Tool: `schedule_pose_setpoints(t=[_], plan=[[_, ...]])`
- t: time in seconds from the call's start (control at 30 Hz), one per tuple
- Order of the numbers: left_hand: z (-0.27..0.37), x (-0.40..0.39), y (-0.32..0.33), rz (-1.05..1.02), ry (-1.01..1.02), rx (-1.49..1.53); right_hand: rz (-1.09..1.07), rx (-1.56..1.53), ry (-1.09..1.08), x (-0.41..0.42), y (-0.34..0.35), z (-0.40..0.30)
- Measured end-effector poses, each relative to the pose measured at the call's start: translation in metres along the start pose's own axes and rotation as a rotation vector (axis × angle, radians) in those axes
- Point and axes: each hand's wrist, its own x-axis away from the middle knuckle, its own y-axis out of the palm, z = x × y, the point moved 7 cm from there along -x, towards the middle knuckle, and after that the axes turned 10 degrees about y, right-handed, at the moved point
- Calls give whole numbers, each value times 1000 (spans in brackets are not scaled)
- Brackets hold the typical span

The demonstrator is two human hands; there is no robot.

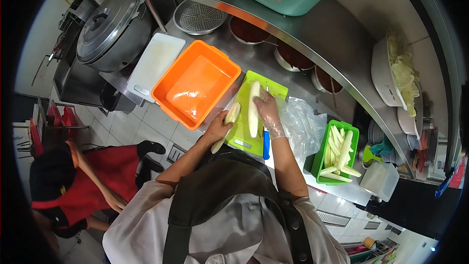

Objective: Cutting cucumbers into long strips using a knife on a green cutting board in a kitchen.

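Note:
My left hand (217, 129) is closed around a long, pale peeled vegetable piece (232, 113), perhaps cucumber, at the left edge of a lime-green cutting board (240, 128). A similar piece (253, 117) lies lengthwise over the board, gripped from its right side by my right hand (266, 108), which wears a clear plastic glove. Beside that hand lies a knife with a blue handle (266, 145), the handle toward me; the hand hides part of its blade. Crumpled clear plastic bags (302, 124) rest right of the board.
An orange basin (198, 84) stands left of the board, beside a white cutting board (155, 64) and a big lidded pot (113, 29). Rightward is a green bin (318, 165) of peeled pieces. A steel shelf (315, 40) overhangs sauce bowls (293, 57). Someone in red (106, 179) bends at left.

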Motion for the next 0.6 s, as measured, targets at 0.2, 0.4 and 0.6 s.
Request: schedule_pose_setpoints(t=[0.2,0.4,0.6], plan=[[8,-27,39,-156,31,-67,-290,-131,-216,66,24,-96],[48,-50,56,-77,163,-116,110,828,72,95,-45,34],[86,-64,58,-106,229,-685,231,775,109,123,-33,106]])
